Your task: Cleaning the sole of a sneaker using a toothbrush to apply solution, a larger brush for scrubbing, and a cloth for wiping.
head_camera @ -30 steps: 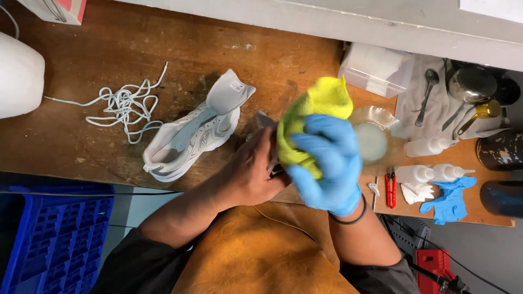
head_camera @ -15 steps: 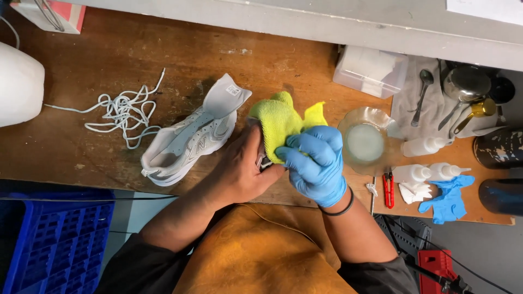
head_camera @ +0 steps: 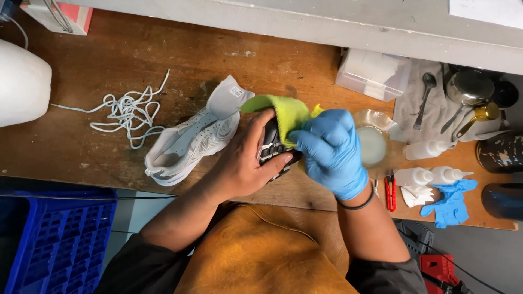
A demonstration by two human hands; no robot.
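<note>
My bare left hand (head_camera: 245,163) grips a shoe with a dark sole (head_camera: 272,147), held sole up over the wooden bench (head_camera: 136,60). My right hand (head_camera: 329,149), in a blue glove, presses a yellow-green cloth (head_camera: 286,111) onto the shoe's sole. A second pale grey sneaker (head_camera: 188,144) without laces lies on its side just left of my left hand, its tongue pulled out.
Loose white laces (head_camera: 128,114) lie at left beside a white rounded object (head_camera: 22,81). At right are a glass bowl of cloudy liquid (head_camera: 373,141), a clear plastic box (head_camera: 373,73), white squeeze bottles (head_camera: 430,175), red snips (head_camera: 390,191), a spare blue glove (head_camera: 449,201), spoons and metal pots. A blue crate (head_camera: 49,239) is below left.
The cloth has come down from a raised bunch onto the shoe's sole, and my right hand has shifted lower and flatter on it. The shoe's dark sole now shows under my left fingers.
</note>
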